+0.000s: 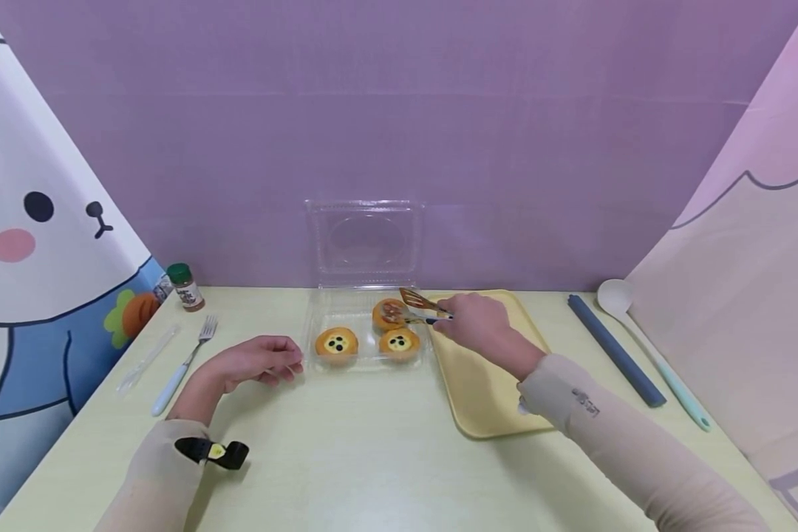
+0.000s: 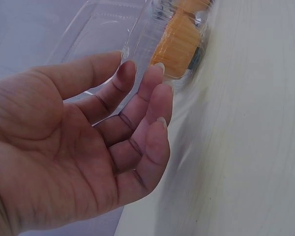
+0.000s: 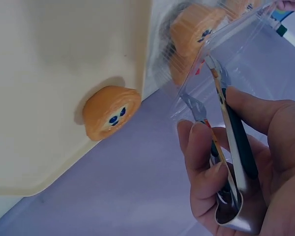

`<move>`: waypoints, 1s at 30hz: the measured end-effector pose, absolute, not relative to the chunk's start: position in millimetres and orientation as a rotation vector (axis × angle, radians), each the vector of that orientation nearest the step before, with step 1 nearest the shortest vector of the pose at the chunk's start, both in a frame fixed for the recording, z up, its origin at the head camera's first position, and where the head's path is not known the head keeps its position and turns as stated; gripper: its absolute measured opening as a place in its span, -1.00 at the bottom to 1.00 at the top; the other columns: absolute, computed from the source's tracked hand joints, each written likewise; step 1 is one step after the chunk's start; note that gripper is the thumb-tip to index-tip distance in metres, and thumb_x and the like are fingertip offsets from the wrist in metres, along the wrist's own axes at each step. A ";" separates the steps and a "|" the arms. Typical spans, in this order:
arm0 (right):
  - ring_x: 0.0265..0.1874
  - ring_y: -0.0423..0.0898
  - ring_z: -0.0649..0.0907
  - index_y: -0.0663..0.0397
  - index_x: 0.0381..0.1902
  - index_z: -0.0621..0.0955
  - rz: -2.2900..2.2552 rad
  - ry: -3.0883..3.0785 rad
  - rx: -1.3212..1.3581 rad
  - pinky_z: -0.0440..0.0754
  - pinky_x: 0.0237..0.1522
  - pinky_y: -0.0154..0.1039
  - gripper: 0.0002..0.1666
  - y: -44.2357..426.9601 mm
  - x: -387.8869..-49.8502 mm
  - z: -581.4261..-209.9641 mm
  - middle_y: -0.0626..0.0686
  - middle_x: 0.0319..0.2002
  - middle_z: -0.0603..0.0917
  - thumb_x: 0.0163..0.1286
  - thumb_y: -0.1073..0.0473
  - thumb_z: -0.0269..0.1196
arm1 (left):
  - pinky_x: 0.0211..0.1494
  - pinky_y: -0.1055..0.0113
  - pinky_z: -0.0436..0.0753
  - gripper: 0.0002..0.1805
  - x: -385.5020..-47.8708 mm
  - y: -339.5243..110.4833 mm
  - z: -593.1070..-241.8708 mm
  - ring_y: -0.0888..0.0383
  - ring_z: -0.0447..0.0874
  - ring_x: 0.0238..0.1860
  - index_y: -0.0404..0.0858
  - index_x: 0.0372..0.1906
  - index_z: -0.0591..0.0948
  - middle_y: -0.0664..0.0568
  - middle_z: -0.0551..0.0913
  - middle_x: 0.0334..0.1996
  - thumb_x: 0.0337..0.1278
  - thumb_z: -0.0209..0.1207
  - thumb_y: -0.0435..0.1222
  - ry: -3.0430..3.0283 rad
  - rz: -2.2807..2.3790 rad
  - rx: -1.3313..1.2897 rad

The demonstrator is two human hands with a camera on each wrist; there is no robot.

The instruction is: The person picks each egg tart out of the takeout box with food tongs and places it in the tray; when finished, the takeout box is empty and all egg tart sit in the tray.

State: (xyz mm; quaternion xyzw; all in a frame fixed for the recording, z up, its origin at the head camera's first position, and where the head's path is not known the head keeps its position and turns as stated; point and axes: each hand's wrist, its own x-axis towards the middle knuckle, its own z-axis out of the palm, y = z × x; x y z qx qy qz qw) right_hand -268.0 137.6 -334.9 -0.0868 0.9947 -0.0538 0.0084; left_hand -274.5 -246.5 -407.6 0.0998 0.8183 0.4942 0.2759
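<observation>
My right hand (image 1: 475, 323) grips metal food tongs (image 3: 240, 145) with dark handle strips. Their parted tips reach over the back right of a clear hinged plastic box (image 1: 342, 303), one at the tart with a reddish-brown topping (image 1: 390, 314). Two tarts with dark berry dots, one at front left (image 1: 337, 343) and one at front right (image 1: 399, 343), share the box. In the right wrist view, another dotted tart (image 3: 111, 113) lies on the yellow tray (image 3: 64, 29); my hand hides it in the head view. My left hand (image 1: 256, 362) holds nothing, fingers loosely bent beside the box's front left corner.
A blue-handled fork (image 1: 185, 367), a thin clear wrapped item (image 1: 148, 360) and a green-capped jar (image 1: 186, 287) are at the left. To the right lie a dark blue stick (image 1: 615, 349) and a long-handled white spoon (image 1: 652, 347). The box's clear lid (image 1: 367, 244) stands upright.
</observation>
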 end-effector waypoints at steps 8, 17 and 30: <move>-0.15 0.06 0.73 -0.23 0.17 0.66 -0.100 3.142 -0.281 0.51 -0.50 0.01 -0.52 131.1 -268.3 -334.0 0.04 -0.03 0.77 0.34 -0.17 0.25 | -0.02 0.19 0.63 -0.63 -273.4 -246.1 -406.4 0.08 0.66 -0.10 -0.36 0.05 0.52 -0.06 0.68 -0.07 0.46 0.09 -0.11 2.197 1.329 0.259; -0.29 -0.02 0.65 -0.22 -0.05 0.74 -0.121 3.083 -0.226 0.53 -0.44 -0.02 -0.68 123.1 -272.6 -327.4 -0.01 -0.12 0.74 0.32 -0.14 0.27 | 0.00 0.19 0.63 -0.62 -272.8 -245.6 -406.8 0.08 0.65 -0.10 -0.36 0.06 0.52 -0.04 0.68 -0.09 0.46 0.09 -0.11 2.202 1.321 0.253; -0.46 -0.09 0.63 -0.30 -0.09 0.74 -0.106 2.955 -0.237 0.49 -0.51 -0.09 -0.71 117.3 -282.0 -325.2 -0.09 -0.25 0.73 0.33 -0.19 0.28 | -0.01 0.18 0.63 -0.64 -271.8 -244.4 -404.9 0.07 0.66 -0.10 -0.36 0.04 0.53 -0.08 0.68 -0.07 0.47 0.09 -0.12 2.205 1.325 0.254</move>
